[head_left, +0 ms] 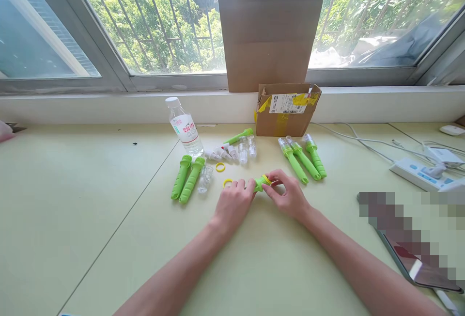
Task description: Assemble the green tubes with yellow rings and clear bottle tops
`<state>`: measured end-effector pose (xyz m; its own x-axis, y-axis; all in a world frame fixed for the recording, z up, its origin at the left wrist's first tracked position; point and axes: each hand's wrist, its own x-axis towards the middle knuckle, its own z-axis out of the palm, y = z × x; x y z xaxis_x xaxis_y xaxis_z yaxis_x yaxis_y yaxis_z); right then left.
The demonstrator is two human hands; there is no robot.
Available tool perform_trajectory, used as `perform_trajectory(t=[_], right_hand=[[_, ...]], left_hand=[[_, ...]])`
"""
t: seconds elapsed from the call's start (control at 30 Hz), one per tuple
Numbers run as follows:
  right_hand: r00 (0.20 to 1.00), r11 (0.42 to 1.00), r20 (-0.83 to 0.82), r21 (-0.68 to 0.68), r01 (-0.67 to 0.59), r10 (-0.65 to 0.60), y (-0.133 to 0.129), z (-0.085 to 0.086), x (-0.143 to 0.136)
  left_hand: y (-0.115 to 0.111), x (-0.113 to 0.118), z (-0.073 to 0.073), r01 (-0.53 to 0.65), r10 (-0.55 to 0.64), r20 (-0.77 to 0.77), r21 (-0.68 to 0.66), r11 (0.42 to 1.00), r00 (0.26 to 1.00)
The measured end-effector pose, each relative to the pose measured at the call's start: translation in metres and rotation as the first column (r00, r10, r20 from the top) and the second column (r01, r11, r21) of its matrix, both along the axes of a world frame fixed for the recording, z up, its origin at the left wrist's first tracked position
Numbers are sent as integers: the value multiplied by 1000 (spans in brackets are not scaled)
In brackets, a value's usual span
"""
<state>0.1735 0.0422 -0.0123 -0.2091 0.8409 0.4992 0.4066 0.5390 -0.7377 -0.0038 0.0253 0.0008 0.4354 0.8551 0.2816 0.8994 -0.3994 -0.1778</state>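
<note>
My left hand (235,203) is wrapped round a green handle (259,183), most of which it hides. The fingertips of my right hand (286,192) pinch a yellow ring (266,180) at the handle's threaded end. Another yellow ring (220,166) lies flat beyond my left hand, and a further yellow ring (227,182) shows just beside its fingers. Two green handles (191,180) without caps lie to the left, next to a clear ribbed cap (205,179). On the right are three green handles (298,157) with clear caps on.
A water bottle (185,129) stands behind the left handles. Small white-tipped parts (223,153), clear caps (242,152) and a green handle (238,136) lie mid-table. A cardboard box (286,112) sits by the window. At right are a power strip (414,171), cables and a phone (410,258).
</note>
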Motion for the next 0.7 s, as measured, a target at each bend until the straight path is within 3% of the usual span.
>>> perform_trajectory(t=[0.43, 0.7], right_hand=[[997, 998, -78, -57, -27, 22, 0, -3, -2], [993, 997, -110, -68, -43, 35, -2, -1, -4]], left_hand=[[1, -1, -2, -15, 16, 25, -26, 1000, 1000], [3, -1, -7, -43, 43, 170, 0, 999, 985]])
